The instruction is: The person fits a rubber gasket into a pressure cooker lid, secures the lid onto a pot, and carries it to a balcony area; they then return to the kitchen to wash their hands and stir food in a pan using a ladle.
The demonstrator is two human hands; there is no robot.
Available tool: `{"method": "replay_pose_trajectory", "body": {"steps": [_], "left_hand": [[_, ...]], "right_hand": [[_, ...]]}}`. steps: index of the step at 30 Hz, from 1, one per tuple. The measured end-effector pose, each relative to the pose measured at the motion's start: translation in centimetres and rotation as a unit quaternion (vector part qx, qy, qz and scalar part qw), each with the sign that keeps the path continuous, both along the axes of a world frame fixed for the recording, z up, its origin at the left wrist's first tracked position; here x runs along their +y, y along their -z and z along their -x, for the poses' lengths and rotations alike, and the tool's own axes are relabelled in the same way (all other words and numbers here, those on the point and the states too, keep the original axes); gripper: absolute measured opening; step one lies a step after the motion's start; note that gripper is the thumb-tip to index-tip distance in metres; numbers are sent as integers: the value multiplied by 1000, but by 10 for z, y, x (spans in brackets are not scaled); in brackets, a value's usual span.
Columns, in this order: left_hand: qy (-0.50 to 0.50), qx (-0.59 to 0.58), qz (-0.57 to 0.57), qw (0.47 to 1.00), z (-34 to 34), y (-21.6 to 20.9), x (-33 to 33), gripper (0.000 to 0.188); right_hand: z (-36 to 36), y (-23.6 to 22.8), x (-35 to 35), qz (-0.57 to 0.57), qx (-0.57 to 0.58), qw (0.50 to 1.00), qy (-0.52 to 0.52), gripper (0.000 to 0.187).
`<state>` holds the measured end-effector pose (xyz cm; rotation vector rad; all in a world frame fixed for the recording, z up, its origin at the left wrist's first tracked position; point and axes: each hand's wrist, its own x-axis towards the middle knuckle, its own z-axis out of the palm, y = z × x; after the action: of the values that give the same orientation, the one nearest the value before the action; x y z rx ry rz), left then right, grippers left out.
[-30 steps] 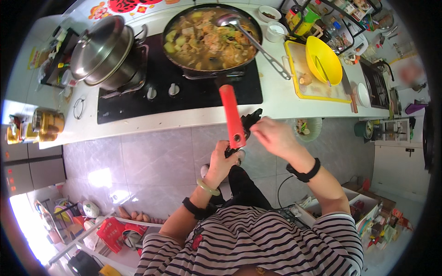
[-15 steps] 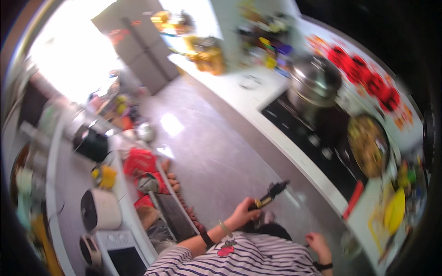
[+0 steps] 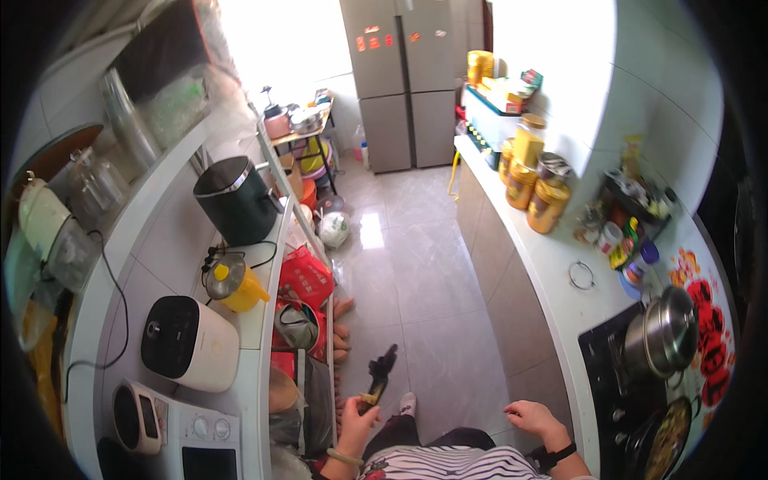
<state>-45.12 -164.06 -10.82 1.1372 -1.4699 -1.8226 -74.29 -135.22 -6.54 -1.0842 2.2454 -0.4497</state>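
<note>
My left hand (image 3: 356,424), with a pale bangle on the wrist, is closed around a slim black tool with a yellowish part (image 3: 380,378). The tool points up and away over the floor; its exact kind cannot be made out. My right hand (image 3: 530,418) hovers at the lower right beside the counter front, a black watch on its wrist. Its fingers are loosely bent and hold nothing. On the black stove (image 3: 596,352) to the right stand a steel steamer pot (image 3: 662,336) and a dark pan of food (image 3: 670,444).
A tiled aisle (image 3: 440,280) leads to a grey fridge (image 3: 400,88). Along the left shelf are a dark green bin-like container (image 3: 236,204), a yellow pot (image 3: 238,284), a white cooker (image 3: 192,344) and a microwave (image 3: 204,432). Golden jars (image 3: 548,204) line the right counter.
The view has swung right toward the fridge and steadied, so the stove now lies at the lower right. My left hand still holds the black tool, now seen lower and pointing more upward.
</note>
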Motion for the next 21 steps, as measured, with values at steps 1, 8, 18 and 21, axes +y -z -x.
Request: {"method": "replay_pose_trajectory", "body": {"steps": [1, 8, 18, 21], "left_hand": [[-19, -12, 2, 1000, -2, -2, -23, 35], [-47, -27, 61, 997, 94, -35, -204, 31], [-58, 41, 22, 997, 308, -64, -381, 30], [-75, 55, 1, 996, 356, -77, -426, 29]], "right_hand": [[3, -1, -17, -40, -42, 998, -13, 30], [74, -8, -158, -34, -27, 999, 22, 26], [260, -4, -435, 23, -45, 994, -98, 24], [298, -28, -549, 85, -84, 982, -148, 23]]}}
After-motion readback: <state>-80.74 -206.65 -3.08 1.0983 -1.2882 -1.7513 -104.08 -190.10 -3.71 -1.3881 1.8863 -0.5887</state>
